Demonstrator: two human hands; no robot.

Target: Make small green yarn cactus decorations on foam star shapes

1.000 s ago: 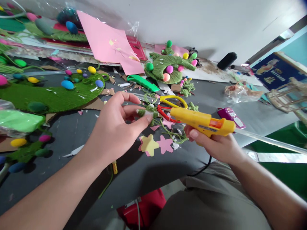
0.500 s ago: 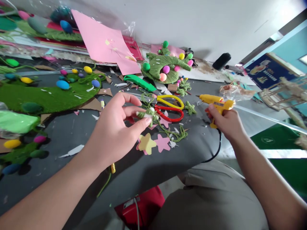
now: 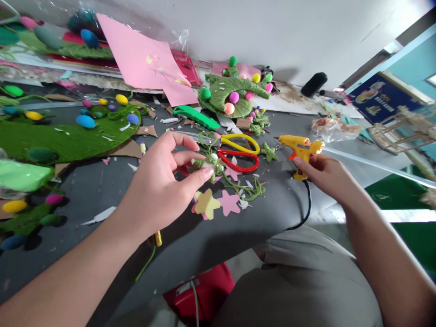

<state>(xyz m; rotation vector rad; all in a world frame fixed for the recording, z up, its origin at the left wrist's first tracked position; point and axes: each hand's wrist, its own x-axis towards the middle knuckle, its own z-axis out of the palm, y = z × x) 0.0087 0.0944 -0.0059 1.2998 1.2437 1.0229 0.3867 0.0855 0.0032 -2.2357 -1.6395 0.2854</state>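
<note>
1. Fingers of the left hand pinch a green yarn-wrapped piece, just left of centre; it should handle as light, soft and slightly springy. Recommended hold: outer edges, clear of its white patch.
2. Scissors: beside it, three o'clock; likely stiff. Hold: handle loops.
3. Glue gun: farther out, three o'clock; right hand fingers wrap its handle. Nozzle possibly hot; label illegible.
4. Blue board: two o'clock, white lettering, unreadable.
</note>
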